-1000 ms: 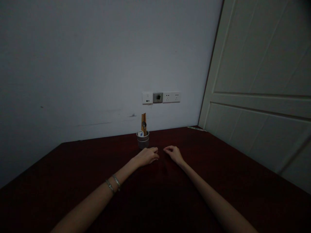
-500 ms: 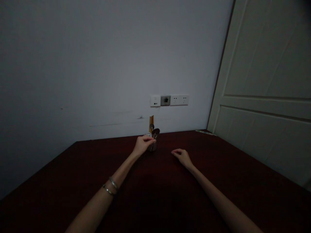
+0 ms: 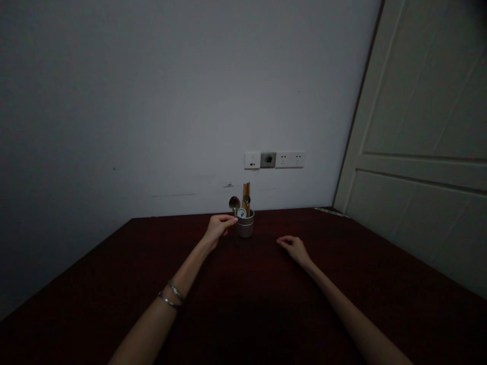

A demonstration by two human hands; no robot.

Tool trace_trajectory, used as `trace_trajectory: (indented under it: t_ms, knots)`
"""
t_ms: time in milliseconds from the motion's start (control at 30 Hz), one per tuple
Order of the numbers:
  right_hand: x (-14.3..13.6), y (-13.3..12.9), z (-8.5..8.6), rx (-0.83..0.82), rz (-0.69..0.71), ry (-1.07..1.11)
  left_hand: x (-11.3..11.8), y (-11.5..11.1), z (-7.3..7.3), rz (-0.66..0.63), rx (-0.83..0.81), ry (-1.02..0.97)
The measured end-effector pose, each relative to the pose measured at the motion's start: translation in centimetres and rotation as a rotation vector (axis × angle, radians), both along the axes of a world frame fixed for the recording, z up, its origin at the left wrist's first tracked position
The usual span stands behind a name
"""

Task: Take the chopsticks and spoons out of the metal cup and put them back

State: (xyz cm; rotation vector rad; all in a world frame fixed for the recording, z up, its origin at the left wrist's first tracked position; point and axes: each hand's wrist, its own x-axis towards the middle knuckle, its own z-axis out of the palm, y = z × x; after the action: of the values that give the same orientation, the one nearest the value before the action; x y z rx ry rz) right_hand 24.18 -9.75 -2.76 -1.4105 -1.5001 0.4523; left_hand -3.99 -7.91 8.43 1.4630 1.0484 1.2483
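A grey cylindrical holder [image 3: 245,228] stands on the dark red table near the wall. Upright in it are wooden chopsticks [image 3: 244,195], a small metal spoon [image 3: 247,199] and a white spoon with a blue mark [image 3: 241,213]. My left hand [image 3: 218,226] pinches the handle of a larger metal spoon [image 3: 234,203] at the holder's left rim, its bowl pointing up. Whether that handle's end is inside the holder, I cannot tell. To the right of the holder, my right hand [image 3: 294,247] rests near the tabletop with its fingertips pressed together and nothing visible between them.
Behind the dark red table [image 3: 182,243] rises a pale wall with a row of sockets [image 3: 283,159]. A white panelled door [image 3: 414,132] borders the right side. A thin pale strip [image 3: 332,212] lies at the table's back right edge.
The larger spoon in my left hand has moved from in front of the holder to its left side, uncovering the holder. The whole view has shifted slightly, while my right hand keeps its pose.
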Motion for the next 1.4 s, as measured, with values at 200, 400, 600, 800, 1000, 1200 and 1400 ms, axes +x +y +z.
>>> trace_trajectory:
  t_ms: [200,400,600,800,1000,1200,1400]
  knots:
    - [0.4,0.0,-0.1,-0.003,-0.034,0.029,-0.1,0.3,-0.1,-0.02,-0.022,-0.034]
    - [-0.3,-0.5,1.5,-0.11,-0.01,0.195,0.1,0.2,-0.1,-0.037,-0.024,-0.051]
    - [-3.9,-1.0,7.7,-0.052,0.081,0.263,0.3,-0.2,-0.2,-0.086,-0.009,-0.025]
    - [-8.4,-1.3,11.9,0.014,0.228,0.218,0.6,-0.6,0.0,-0.092,-0.016,-0.001]
    - [-9.4,-1.0,14.2,0.224,0.197,0.17,0.8,-0.9,0.1,-0.102,-0.02,0.013]
    - [-9.6,-0.8,17.7,0.449,0.186,-0.103,0.9,-0.9,-0.2,-0.117,-0.012,0.022]
    - [-10.3,-0.6,19.3,0.437,0.205,-0.414,1.0,-0.9,-0.3,-0.12,-0.025,0.027]
